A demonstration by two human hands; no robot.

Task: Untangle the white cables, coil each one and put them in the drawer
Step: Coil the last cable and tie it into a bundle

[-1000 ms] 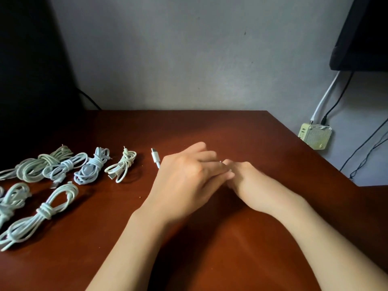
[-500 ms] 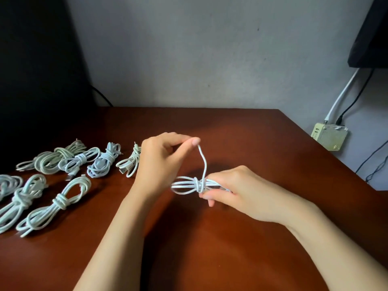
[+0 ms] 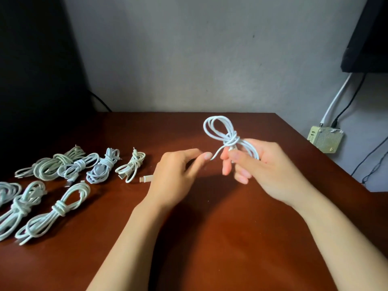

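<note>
While the right hand (image 3: 262,164) holds the white cable (image 3: 220,131) up off the worktop (image 3: 210,238), I can see its fingers curled round the lower loops of the bundle. The thumb is pressed in just below the wrap at the middle. The upper loops stand clear above the hand, toward the grey wall, and a few turns of cable are cinched round the bundle's waist.

Now the left hand (image 3: 176,175): it sits just beside the right, low over the wood, apart from it. The loose tail drops from the wrap straight to its fingertips, where thumb and forefinger pinch it. On the far side of that hand a white plug (image 3: 147,177) pokes out, close to the worktop; I can't tell whether it touches.

Over on the left of the worktop lie the coiled cables (image 3: 130,166), each tied at the middle. There is a back row of four, the outermost one thicker and greenish, and a front row of three, one of them cut off by the frame edge. On the wall to the right hangs a pale box (image 3: 324,139) with a white lead and a black lead running up from it.
</note>
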